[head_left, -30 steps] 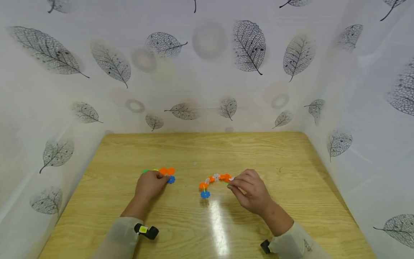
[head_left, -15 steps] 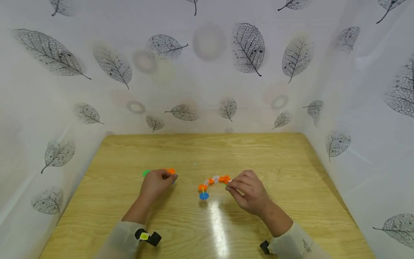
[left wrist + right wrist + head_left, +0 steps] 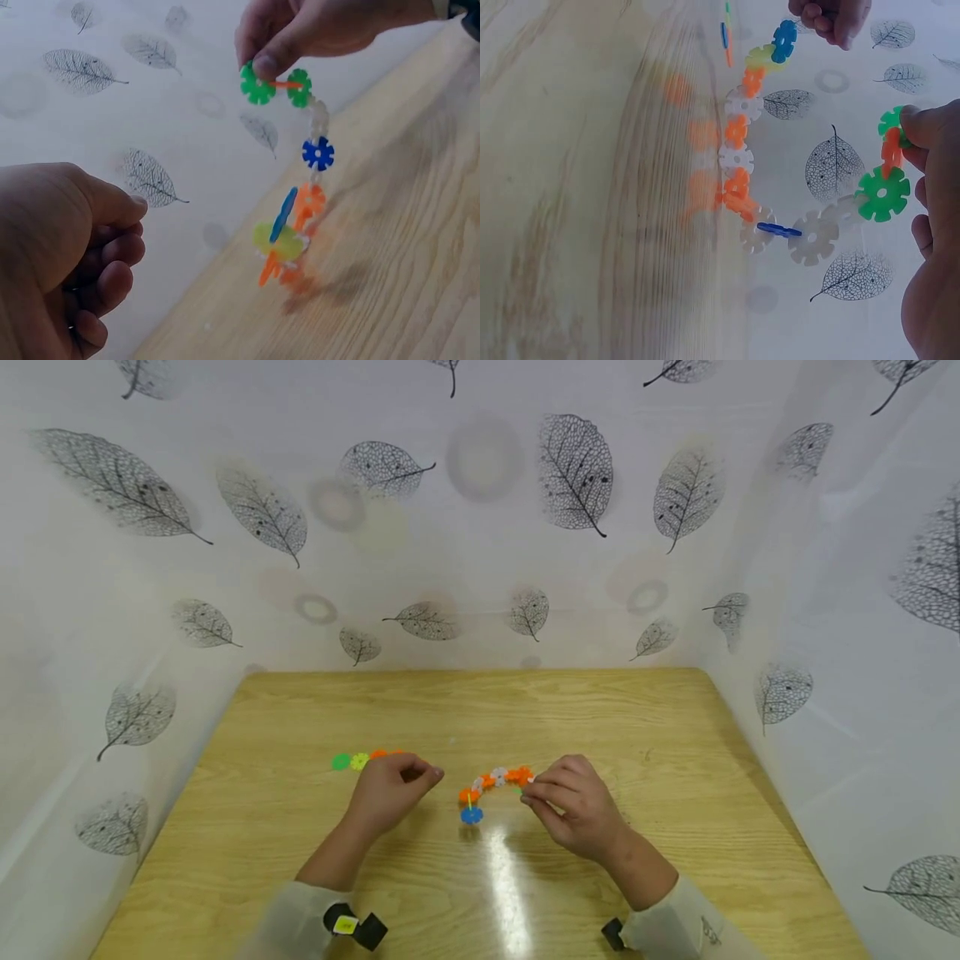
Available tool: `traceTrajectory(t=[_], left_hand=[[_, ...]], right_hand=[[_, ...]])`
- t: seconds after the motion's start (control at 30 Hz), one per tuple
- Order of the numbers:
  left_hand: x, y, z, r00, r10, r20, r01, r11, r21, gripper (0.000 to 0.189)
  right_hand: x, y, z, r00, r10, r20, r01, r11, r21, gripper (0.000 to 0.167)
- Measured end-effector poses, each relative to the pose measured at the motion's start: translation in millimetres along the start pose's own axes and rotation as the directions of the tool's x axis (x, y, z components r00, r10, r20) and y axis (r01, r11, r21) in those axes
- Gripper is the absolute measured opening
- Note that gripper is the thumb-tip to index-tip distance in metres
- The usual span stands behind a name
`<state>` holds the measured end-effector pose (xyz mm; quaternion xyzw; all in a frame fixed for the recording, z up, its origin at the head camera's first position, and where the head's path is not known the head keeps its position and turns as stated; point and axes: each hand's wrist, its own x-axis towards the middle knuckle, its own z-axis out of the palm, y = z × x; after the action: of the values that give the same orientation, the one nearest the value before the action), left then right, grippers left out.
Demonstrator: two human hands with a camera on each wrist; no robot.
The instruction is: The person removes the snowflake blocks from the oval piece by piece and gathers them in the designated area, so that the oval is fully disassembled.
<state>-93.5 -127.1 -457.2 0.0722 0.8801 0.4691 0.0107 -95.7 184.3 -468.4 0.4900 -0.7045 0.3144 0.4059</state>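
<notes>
My right hand (image 3: 577, 802) pinches the green end disc of a chain of plastic snowflake discs (image 3: 499, 776). In the right wrist view, the curved chain (image 3: 736, 159) runs through green, clear, blue, orange and white discs to a yellow disc (image 3: 762, 58) and a blue disc (image 3: 784, 41) at its far end. The chain's middle hangs down and its far part is near the tabletop. My left hand (image 3: 386, 793) hovers to the left of the chain, apart from it. In the left wrist view, that hand (image 3: 71, 247) has loosely curled fingers, and nothing shows in them.
On the left of the wooden table (image 3: 300, 710) lie loose discs: a green one (image 3: 341, 762), a yellow one (image 3: 360, 762) and orange ones (image 3: 378, 754), partly behind my left hand. A white leaf-print curtain (image 3: 480, 543) encloses the table's back and sides.
My left hand has moved right, away from the loose discs and closer to the chain, uncovering the green and yellow discs. My right hand and the chain have barely shifted.
</notes>
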Motion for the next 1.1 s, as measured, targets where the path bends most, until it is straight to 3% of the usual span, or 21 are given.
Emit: traceTrajectory(t=[0.17,0.37,0.77,1.1], left_hand=[[-3.4,9.7,8.2,0.998,0.041,0.055,-0.038,0.998,-0.059,0.013],[-6.1,17.6,15.9,0.983,0.139,0.119,-0.128,0.987,-0.095,0.012],[-6.6,20.9,32.6,0.943,0.311,0.114,-0.286,0.938,-0.197,0.005],[-7.6,31.6,48.7,0.913,0.395,0.108,-0.365,0.904,-0.223,0.007]], right_hand=[[-0.1,-1.7,1.3,1.000,0.004,0.012,-0.004,1.000,0.001,0.011],[0.2,-3.0,2.2,1.000,-0.004,0.015,0.004,1.000,-0.009,0.010],[1.9,-7.0,1.7,0.999,0.014,0.033,-0.013,1.000,-0.020,0.011],[4.8,-9.8,4.1,0.999,-0.010,0.044,0.010,1.000,-0.001,0.013]])
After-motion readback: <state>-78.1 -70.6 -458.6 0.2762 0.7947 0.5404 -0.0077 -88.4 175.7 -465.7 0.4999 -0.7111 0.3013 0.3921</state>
